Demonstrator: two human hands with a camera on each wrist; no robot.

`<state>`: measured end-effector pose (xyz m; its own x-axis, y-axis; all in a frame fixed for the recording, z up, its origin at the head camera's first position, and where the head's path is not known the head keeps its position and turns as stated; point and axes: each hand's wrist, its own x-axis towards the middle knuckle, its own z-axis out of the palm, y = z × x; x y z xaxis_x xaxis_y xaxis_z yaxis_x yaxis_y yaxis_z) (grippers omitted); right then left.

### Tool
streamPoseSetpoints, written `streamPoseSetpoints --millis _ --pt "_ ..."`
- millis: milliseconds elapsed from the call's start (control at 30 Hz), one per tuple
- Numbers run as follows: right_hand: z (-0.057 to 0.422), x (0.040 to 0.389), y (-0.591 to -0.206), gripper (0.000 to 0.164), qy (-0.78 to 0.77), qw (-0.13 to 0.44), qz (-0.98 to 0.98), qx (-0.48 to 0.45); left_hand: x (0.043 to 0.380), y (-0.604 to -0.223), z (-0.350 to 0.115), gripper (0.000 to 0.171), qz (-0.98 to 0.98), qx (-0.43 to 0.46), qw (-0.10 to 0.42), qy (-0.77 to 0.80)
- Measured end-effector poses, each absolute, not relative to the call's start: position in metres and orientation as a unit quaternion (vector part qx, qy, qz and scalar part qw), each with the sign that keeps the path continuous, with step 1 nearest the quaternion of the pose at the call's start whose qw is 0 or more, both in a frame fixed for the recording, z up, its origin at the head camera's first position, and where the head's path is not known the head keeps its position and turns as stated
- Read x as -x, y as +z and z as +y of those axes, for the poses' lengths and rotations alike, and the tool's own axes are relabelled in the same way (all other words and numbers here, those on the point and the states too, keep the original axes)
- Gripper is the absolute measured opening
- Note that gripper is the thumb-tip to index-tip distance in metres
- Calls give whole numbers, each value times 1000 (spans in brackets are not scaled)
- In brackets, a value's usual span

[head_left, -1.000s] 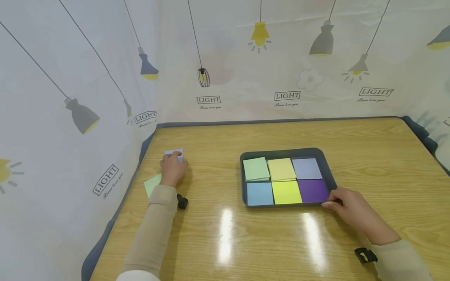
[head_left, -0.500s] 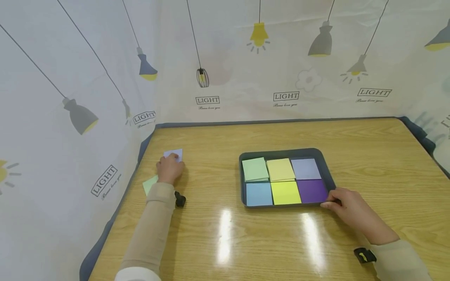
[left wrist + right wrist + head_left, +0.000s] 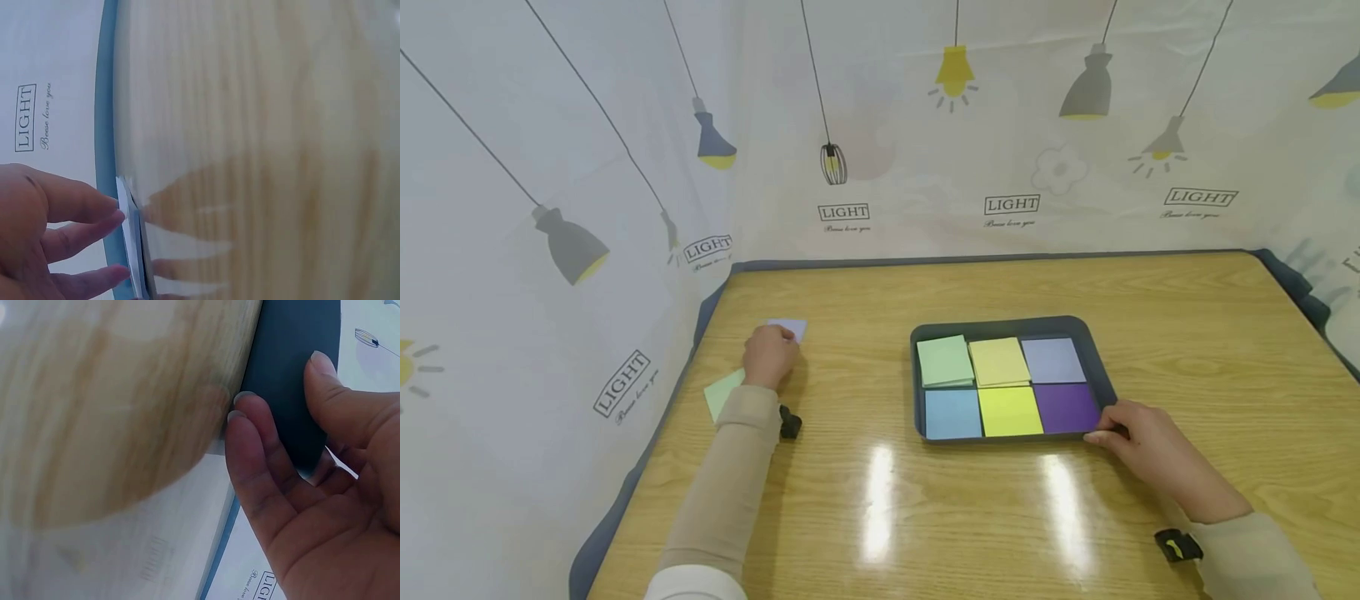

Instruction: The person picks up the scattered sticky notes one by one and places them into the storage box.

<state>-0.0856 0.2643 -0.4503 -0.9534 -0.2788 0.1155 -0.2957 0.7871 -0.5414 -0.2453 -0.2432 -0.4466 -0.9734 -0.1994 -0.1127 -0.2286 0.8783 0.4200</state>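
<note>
At the left of the table, my left hand (image 3: 770,357) has its thumb and bent fingertips at the edge of lavender sticky notes (image 3: 796,327). In the left wrist view these notes (image 3: 132,244) look like a thin stack seen edge-on, low over the table. Pale green sticky notes (image 3: 722,393) lie beside that wrist, partly covered by the sleeve. My right hand (image 3: 1150,442) grips the near right corner of a dark grey tray (image 3: 917,417), thumb on one side and fingers on the other, as the right wrist view shows the tray (image 3: 287,381).
In two rows inside the tray lie light green (image 3: 945,362), pale yellow (image 3: 1000,362), lavender (image 3: 1054,361), blue (image 3: 953,414), bright yellow (image 3: 1011,412) and purple (image 3: 1066,407) sticky notes. A printed cloth (image 3: 910,167) stands along the back and left edges of the wooden table (image 3: 850,300).
The lavender notes at my left hand have shifted slightly to the right and turned a little. My left hand has moved slightly with them. The right hand and tray stay in place.
</note>
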Motion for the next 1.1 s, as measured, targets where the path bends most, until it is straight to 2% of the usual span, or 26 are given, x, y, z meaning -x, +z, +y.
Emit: streamPoseSetpoints --millis 267,467,700,967,1100 --pt "264 86 -450 19 286 8 -947 -148 246 -451 -238 19 969 107 44 216" --pt "264 86 -449 19 286 10 -946 -149 244 -451 -234 27 970 92 45 219" --pt "263 85 -449 18 289 2 -946 -148 243 -453 -225 42 957 83 14 278" --pt "262 84 -449 17 291 7 -946 -145 243 -453 -206 44 944 55 -9 324" --pt "262 84 -449 17 289 1 -947 -142 242 -451 -198 53 930 39 -14 364"
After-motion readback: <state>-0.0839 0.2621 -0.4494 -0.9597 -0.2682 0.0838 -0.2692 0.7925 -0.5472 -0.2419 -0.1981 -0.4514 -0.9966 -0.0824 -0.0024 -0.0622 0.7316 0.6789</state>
